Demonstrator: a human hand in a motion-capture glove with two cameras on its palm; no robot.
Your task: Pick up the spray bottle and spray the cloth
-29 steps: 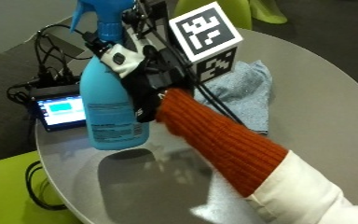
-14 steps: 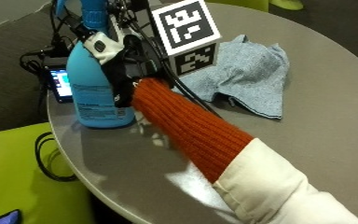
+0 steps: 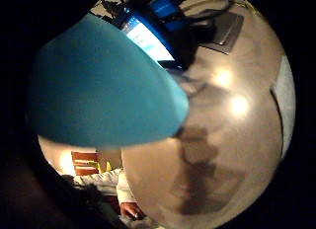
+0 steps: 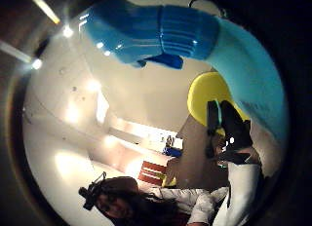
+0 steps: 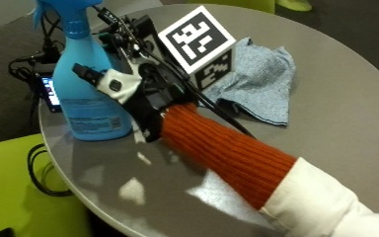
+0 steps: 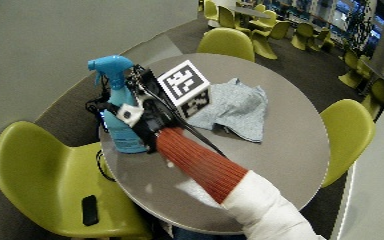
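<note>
Holding the spray bottle (image 5: pixel 88 94) at the surface's (image 5: pixel 347 123) nine o'clock edge, our right hand (image 5: pixel 147 96) presses against it; we cannot tell what the fingers do. We should turn its nozzle towards the cloth (image 5: pixel 258 84) at two o'clock.

Bare bench (image 5: pixel 347 98) lay open beyond the cloth (image 5: pixel 258 79) and on the person's side of it. Away from the cloth, the upright spray bottle (image 5: pixel 88 94) and a small lit screen (image 5: pixel 47 92) with cables crowded the bench edge.
</note>
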